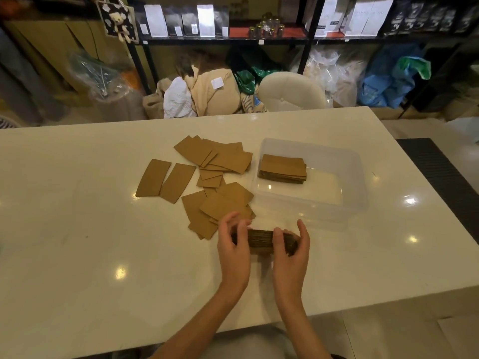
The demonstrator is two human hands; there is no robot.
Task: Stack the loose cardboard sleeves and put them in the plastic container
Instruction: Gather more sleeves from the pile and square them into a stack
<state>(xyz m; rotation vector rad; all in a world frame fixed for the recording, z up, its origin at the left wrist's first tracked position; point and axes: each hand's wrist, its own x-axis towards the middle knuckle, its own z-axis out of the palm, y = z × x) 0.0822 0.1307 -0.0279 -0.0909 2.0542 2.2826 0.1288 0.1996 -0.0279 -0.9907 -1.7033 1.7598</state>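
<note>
White table (77, 229) | left hand (233, 251) – right hand (291, 255) both gripping sleeve stack (260, 241) | shelf labels unreadable

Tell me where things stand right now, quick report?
Both hands, left and right, clamped on a stack of sleeves, edge-up on the table. One stack already in the container. Loose sleeves remain. Path clear.

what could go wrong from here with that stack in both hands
1. The held stack is pinched only at its ends by the left hand and right hand; its middle could buckle and spill.
2. The plastic container already holds a stack, so a careless drop might knock it askew.
</note>
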